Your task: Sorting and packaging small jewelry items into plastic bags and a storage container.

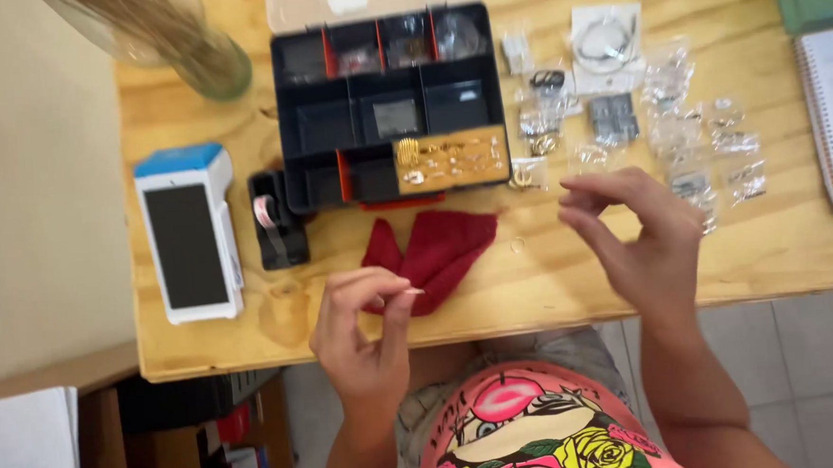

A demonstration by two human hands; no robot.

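The left hand (365, 332) is hovering at seven o'clock over the front edge of the plywood table (552, 284), its thumb and fingertips pinching together just beside the folded dark red cloth (441, 247); whether anything is sitting between them is too small to tell. The right hand (640, 236) is hanging at four o'clock with fingers curled loosely and apart, gripping nothing visible, near a tiny clear ring (517, 245) lying on the wood between the hands. At twelve o'clock the black compartment organizer (386, 107) is standing open, small clear jewellery bags (677, 125) are spreading at two o'clock, and a white card terminal (189, 236) and black tape dispenser (276, 219) are lying at nine o'clock.
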